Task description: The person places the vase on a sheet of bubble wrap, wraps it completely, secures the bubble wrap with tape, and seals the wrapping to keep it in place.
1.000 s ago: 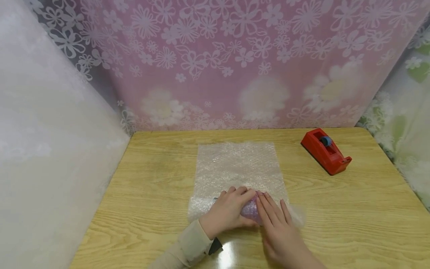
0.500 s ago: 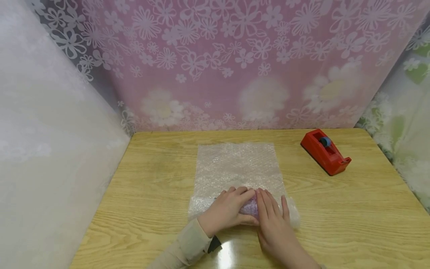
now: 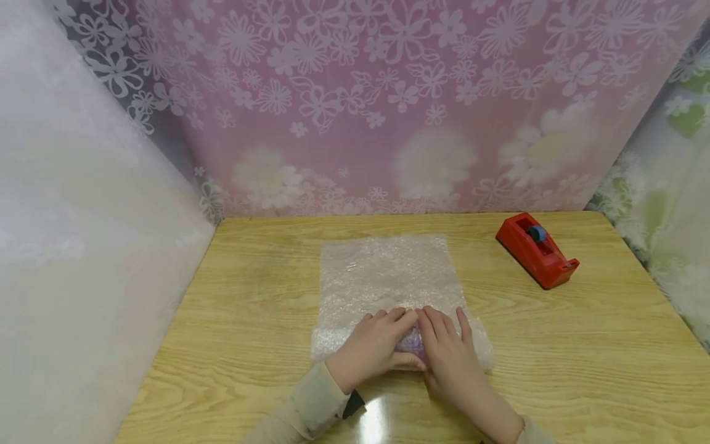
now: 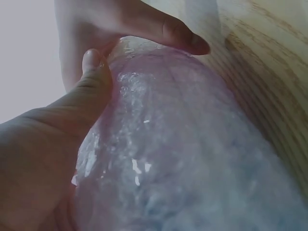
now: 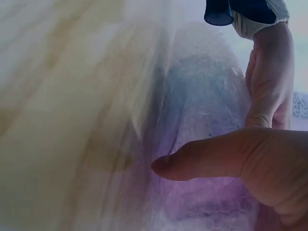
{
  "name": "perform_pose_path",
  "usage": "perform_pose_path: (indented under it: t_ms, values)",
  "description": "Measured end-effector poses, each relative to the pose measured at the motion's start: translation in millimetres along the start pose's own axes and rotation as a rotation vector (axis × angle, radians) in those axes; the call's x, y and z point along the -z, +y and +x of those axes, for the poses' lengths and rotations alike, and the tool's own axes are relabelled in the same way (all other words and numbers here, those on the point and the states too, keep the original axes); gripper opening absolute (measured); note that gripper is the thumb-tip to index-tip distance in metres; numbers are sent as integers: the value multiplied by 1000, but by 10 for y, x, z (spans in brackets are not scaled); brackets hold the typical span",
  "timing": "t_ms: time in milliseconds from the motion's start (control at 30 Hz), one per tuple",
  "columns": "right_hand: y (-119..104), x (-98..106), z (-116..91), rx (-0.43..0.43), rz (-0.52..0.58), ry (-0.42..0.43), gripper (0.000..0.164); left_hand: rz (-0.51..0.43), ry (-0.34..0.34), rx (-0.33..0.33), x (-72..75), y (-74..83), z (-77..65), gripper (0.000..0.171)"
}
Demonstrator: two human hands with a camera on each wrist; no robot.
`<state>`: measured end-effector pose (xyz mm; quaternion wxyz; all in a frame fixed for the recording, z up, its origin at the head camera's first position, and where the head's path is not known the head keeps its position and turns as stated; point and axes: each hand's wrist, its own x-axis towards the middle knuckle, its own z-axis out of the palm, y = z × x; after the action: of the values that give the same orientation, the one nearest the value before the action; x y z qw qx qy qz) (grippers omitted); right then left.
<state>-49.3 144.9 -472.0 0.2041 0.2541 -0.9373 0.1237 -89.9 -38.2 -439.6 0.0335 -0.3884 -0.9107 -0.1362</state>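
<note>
A rounded, elongated purple and blue thing (image 3: 410, 343) lies wrapped in bubble wrap (image 3: 388, 271) near the front of the table; its kind is hidden by the wrap. My left hand (image 3: 370, 346) holds the roll from the left, thumb on the near side and fingers over the top. Beside it, my right hand (image 3: 453, 351) grips the roll's right part, fingers over the far side. Its thumb (image 5: 202, 156) crosses the wrapped surface in the right wrist view. The left wrist view shows the bundle (image 4: 163, 144) close up, covered in clear wrap, with both hands around it.
A flat stretch of bubble wrap runs from the roll toward the back of the wooden table (image 3: 255, 290). At the back right stands a red tape dispenser (image 3: 535, 250) with a blue roll core. Flowered cloth walls (image 3: 355, 123) enclose the back and sides.
The right hand has shifted slightly left and away from me along the roll, closer to the left hand. The flat bubble wrap has slid slightly left. The left hand stays nearly in place.
</note>
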Motion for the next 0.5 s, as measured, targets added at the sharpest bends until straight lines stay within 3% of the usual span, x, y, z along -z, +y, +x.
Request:
perform_pose_path:
  t_ms: [500]
  values:
    - [-27, 124, 67, -90, 14, -120, 88, -260, -152, 65, 20, -32, 36, 70]
